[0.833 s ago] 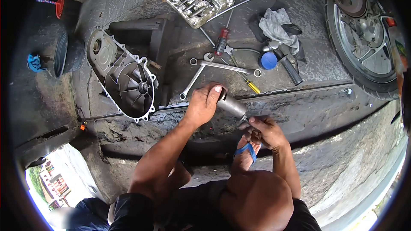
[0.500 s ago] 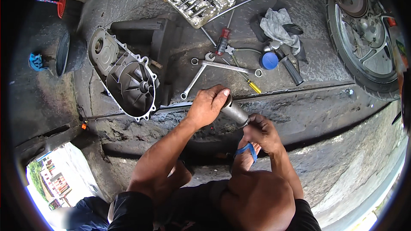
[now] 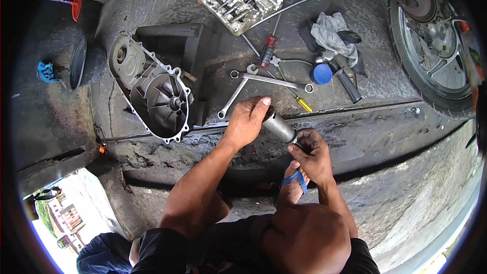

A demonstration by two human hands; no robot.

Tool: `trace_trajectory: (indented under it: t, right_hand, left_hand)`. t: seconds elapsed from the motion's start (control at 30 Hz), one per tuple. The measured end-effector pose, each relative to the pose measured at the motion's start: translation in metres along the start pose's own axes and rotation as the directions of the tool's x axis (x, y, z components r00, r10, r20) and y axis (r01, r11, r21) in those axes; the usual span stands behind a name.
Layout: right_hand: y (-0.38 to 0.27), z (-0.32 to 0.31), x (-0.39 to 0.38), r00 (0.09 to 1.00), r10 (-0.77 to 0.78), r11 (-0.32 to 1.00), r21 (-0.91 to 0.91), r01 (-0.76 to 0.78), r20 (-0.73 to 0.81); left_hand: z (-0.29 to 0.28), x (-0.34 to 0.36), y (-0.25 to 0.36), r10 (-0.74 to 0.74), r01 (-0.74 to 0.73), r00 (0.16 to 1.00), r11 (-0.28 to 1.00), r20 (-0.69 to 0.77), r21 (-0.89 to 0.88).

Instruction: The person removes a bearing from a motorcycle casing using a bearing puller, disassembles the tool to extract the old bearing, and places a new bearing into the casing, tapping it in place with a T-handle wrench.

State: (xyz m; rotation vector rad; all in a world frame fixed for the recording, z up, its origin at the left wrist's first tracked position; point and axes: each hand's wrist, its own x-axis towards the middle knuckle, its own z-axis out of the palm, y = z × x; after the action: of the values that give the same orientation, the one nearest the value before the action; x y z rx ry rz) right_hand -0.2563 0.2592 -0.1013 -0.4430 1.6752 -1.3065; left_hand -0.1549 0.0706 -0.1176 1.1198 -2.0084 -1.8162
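Note:
Between my hands a grey metal cylinder [image 3: 280, 130] slants down to the right, held above the step edge. My left hand [image 3: 248, 121] is closed around its dark upper end, thumb lying along the top. At the lower end, my right hand [image 3: 311, 154] grips with thumb and curled fingers, partly hiding a narrower section there. Just beyond lie two crossed combination wrenches [image 3: 274, 79] and a yellow-handled screwdriver [image 3: 303, 104]. To their left an oblong cast-metal engine cover [image 3: 133, 68], with a finned wheel inside, leans on a dark frame.
A red-handled screwdriver [image 3: 267, 53], an open tool tray [image 3: 243, 5], a blue round cap [image 3: 321, 73], a black-handled tool [image 3: 349, 87] and a grey rag [image 3: 329, 33] lie on the dark floor. At the right stands a wheel [image 3: 431, 56]. A blue-strapped sandal [image 3: 297, 178] shows below my right hand.
My right hand has turned, its thumb now showing along the cylinder's lower end. The left hand still grips the upper end. The view has shifted slightly.

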Motion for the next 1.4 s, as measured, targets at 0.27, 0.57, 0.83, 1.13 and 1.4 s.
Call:
trace_trajectory:
  t: [0.27,0.57,0.83,1.13,1.4]
  right_hand:
    - [0.002,0.016,0.017,0.957,-0.184,0.977,-0.151,0.152,-0.224]
    - [0.032,0.033,0.046,0.944,-0.256,0.873,-0.469,0.133,-0.209]
    - [0.067,0.026,0.043,0.931,-0.229,0.900,-0.427,0.091,-0.284]
    - [0.055,0.017,0.029,0.931,-0.055,0.908,-0.406,-0.104,-0.360]
    - [0.066,0.022,0.023,0.930,-0.190,0.928,-0.366,0.067,-0.313]
  left_hand:
    - [0.084,-0.040,-0.047,-0.151,0.109,0.989,0.676,0.008,-0.729]
    - [0.097,-0.026,-0.046,-0.386,0.155,0.922,0.304,0.027,-0.940]
    - [0.109,-0.022,-0.057,-0.619,0.309,0.766,0.123,0.170,-0.943]
    - [0.121,-0.030,-0.081,-0.606,0.291,0.789,0.226,0.100,-0.930]
    - [0.119,-0.034,-0.085,-0.567,0.283,0.814,0.193,0.129,-0.939]
